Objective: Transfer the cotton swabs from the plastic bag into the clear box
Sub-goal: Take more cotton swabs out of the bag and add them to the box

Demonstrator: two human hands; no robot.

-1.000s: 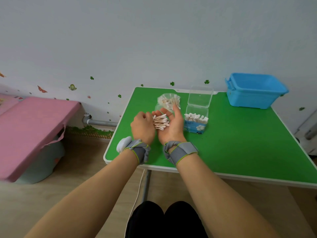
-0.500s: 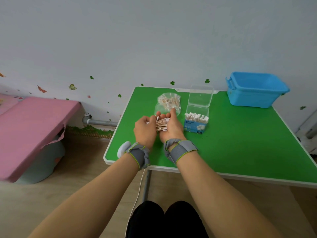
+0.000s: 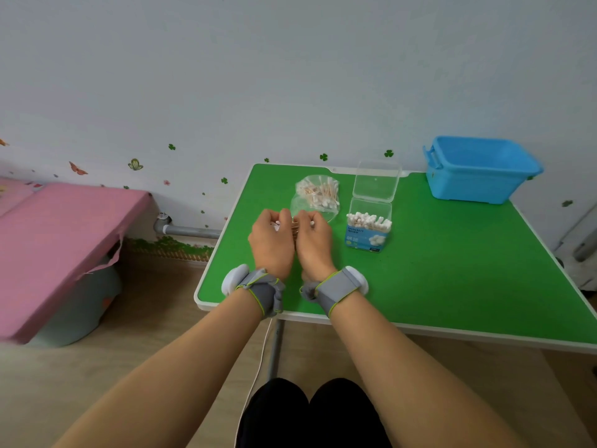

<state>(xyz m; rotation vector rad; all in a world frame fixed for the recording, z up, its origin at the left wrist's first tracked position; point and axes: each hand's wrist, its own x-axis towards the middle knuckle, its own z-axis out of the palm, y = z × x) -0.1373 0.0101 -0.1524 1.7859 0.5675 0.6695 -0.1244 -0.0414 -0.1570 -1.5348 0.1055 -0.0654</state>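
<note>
With a bunch of cotton swabs (image 3: 294,227) squeezed between my two fists, I've got both hands curled shut around it, left hand (image 3: 272,242) and right hand (image 3: 314,241) knuckle to knuckle over the near-left part of the green table (image 3: 452,270). The bunch seems to run left-right across my hands, mostly hidden by fingers. The clear box (image 3: 368,229) sits just right of my right hand, lid flipped up, already holding swabs standing on end. So that hand is nearer; I'd guess the bunch must turn upright to drop in. The plastic bag (image 3: 318,197), still holding swabs, lies just beyond my hands.
</note>
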